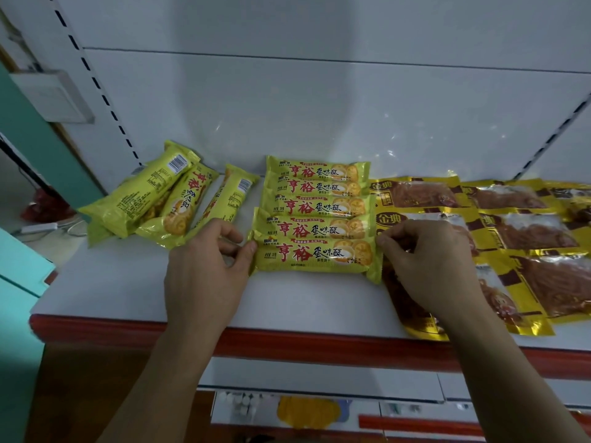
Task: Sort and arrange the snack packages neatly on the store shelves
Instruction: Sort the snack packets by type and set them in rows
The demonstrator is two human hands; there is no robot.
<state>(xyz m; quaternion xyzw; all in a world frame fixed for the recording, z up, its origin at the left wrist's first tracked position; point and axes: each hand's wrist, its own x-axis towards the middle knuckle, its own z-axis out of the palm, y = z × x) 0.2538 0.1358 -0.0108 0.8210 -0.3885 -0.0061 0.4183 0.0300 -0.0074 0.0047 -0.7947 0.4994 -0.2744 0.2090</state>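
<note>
On the white shelf (287, 302), loose yellow biscuit packs (153, 199) lie at 9 o'clock. The left hand (204, 266) and right hand (428, 263) pinch the front biscuit pack (316, 255) by its ends, fingers curled; gold snack pouches (518, 225) at 3 o'clock.

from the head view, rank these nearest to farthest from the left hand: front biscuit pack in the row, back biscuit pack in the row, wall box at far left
1. Front biscuit pack: the left hand pinches its left end.
2. Back biscuit pack: far end of the same row, by the shelf's back panel.
3. Wall box: up on the wall, far left, beyond the shelf.
</note>
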